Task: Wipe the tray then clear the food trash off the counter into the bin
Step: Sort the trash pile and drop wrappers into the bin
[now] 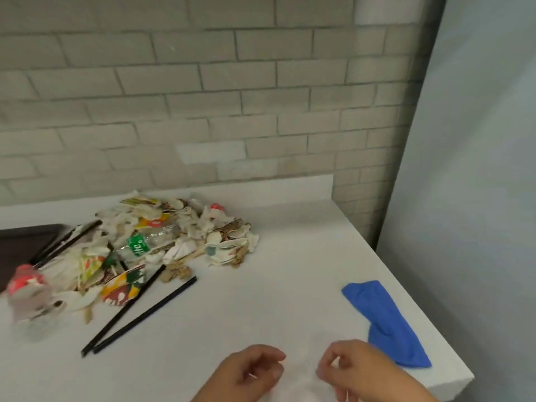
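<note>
Looks like pre-wipe: step one not started. Left hand [255, 369] and right hand [356, 369] close together at the near edge of the counter [275, 300], fingers curled, thumb to forefinger on each. Cannot tell whether pinching something pale and thin between them or clenched on nothing; too blurred.

Cloth [385, 320] just right of right hand, near but apart, lying loose on the corner. Tray [23, 242] well off to the far left of both hands, dark, mostly out of view, near end buried under trash [174, 236]. Trash well ahead-left of left hand: wrappers, scraps, bottle [145, 245], black sticks [139, 314] trailing closest to left hand. No bin in view.

Next, probably: reach right for cloth, pinch a fold, carry across to tray. Needs trash shoved off the tray rim first for full coverage. Long cross-body reach for right hand; maybe hand over to left. Mind the sticks, likely to roll if nudged.
</note>
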`<state>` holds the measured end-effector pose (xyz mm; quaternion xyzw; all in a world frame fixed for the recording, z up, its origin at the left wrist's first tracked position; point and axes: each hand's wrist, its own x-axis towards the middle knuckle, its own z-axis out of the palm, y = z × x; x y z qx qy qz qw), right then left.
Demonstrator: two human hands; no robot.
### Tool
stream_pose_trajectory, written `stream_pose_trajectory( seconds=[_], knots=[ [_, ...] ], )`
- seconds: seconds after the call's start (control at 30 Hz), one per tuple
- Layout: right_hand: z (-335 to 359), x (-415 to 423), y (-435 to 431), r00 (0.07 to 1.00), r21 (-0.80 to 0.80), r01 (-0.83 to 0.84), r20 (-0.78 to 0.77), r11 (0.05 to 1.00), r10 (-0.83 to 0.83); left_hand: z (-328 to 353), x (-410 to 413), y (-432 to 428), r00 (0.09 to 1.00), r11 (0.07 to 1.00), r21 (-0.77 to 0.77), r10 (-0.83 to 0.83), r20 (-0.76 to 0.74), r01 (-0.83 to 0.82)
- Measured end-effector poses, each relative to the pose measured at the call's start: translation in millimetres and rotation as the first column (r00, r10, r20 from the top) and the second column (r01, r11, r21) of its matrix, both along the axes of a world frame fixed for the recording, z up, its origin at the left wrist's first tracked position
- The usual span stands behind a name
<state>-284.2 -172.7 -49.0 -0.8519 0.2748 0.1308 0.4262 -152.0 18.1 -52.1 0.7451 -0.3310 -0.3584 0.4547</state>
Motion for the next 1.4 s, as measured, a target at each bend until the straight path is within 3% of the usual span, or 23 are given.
stream_pose_trajectory(
  seconds=[0.17, 0.33, 0.47, 0.57, 0.7, 0.83, 0.97, 1.13, 1.27, 1.4],
  knots=[
    [40.7, 109.0, 35.2, 0.984, -0.141, -0.054, 0.159, 0.989, 0.076, 16.3, 82.4, 57.5, 0.964, 0.97, -0.064, 0.239, 0.116, -0.233],
    [45.3, 217.8, 70.0, 0.966, -0.365, -0.081, 0.2, 0.928, 0.163, 26.3, 157.3, 113.6, 0.865, 0.926, -0.003, 0.353, 0.357, -0.377],
    [39.3, 295.2, 78.8, 0.955, -0.647, -0.095, 0.155, 0.757, 0.252, 23.1, 219.0, 158.8, 0.792, 0.874, 0.0, 0.44, 0.423, -0.486],
    [22.8, 341.6, 70.5, 0.973, -0.755, -0.122, 0.038, 0.645, 0.229, 10.2, 258.7, 176.2, 0.775, 0.855, 0.006, 0.468, 0.424, -0.519],
    [3.7, 369.2, 58.9, 0.981, -0.793, -0.177, -0.091, 0.584, 0.173, -7.7, 291.4, 164.7, 0.755, 0.907, 0.095, 0.278, 0.594, -0.41],
    [-0.5, 373.1, 54.5, 0.995, -0.748, -0.086, -0.025, 0.659, 0.102, -21.9, 307.0, 140.1, 0.624, 0.856, 0.403, -0.126, 0.771, -0.325],
    [8.4, 361.1, 60.2, 0.968, -0.719, 0.068, 0.215, 0.691, 0.13, -32.4, 316.7, 126.6, 0.579, 0.812, 0.489, -0.241, 0.779, -0.32],
    [41.3, 325.1, 75.9, 0.773, -0.447, 0.305, 0.632, 0.841, 0.056, -36.9, 320.2, 122.3, 0.576, 0.876, 0.349, -0.104, 0.811, -0.332],
    [60.6, 280.8, 83.1, 0.635, -0.195, 0.404, 0.763, 0.894, -0.121, -16.5, 310.0, 113.7, 0.678, 0.954, 0.123, 0.099, 0.729, -0.272],
    [68.4, 220.8, 86.1, 0.532, 0.024, 0.486, 0.785, 0.874, -0.318, 15.5, 268.7, 96.0, 0.795, 0.966, -0.019, 0.225, 0.564, -0.26]
  ],
)
